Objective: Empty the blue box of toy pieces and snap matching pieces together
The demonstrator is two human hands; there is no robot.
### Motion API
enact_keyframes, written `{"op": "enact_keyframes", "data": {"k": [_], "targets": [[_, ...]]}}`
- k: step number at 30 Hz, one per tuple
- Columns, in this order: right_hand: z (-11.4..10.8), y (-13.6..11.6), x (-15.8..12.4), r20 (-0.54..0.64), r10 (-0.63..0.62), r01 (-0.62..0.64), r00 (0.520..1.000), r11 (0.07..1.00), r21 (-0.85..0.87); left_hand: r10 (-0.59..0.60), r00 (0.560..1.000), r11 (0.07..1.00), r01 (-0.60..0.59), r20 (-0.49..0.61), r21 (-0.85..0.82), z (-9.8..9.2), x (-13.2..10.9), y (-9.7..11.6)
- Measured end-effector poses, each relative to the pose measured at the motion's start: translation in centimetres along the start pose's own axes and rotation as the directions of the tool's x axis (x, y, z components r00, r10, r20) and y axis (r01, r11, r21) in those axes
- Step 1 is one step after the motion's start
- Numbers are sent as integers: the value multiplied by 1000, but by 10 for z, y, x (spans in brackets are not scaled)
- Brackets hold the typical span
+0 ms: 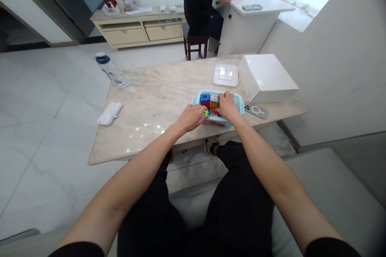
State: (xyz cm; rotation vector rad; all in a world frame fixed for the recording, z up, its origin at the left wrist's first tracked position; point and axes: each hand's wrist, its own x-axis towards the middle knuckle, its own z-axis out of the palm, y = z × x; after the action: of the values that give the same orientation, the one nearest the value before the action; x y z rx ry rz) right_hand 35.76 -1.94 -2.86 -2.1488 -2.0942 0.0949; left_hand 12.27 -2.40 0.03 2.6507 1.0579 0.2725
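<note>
A light-blue plastic basket stands on the table near its front edge, holding several colourful interlocking plastic blocks in blue, white, red, orange and green. My left hand is at the basket's near left corner, its curled fingers touching a green block. Reaching in from the right, my right hand has its fingers bent over the blocks inside. Both palms face down, and part of the blocks is hidden under the fingers.
On the marble-patterned table are a clear lidded container, a white box, a grey phone, a water bottle and a white pouch. Beyond it, a person sits on a stool at a white desk.
</note>
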Motion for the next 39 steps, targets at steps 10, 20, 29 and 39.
{"op": "enact_keyframes", "data": {"k": [10,20,29,39], "targets": [[2,3,0,120,109,-111,987,994,16,-147,979,988,140,-140,-61,-17,-38,-29],[20,9,15,131,180,-191,975,978,82,-226,966,974,227,-128,-13,-26,-36,-24],[5,12,15,158,211,-221,965,974,49,-263,961,965,262,-82,-12,-25,-34,-28],[-23,18,4,-17,201,-198,980,975,103,-319,947,946,320,33,-42,-26,-42,-56]]}}
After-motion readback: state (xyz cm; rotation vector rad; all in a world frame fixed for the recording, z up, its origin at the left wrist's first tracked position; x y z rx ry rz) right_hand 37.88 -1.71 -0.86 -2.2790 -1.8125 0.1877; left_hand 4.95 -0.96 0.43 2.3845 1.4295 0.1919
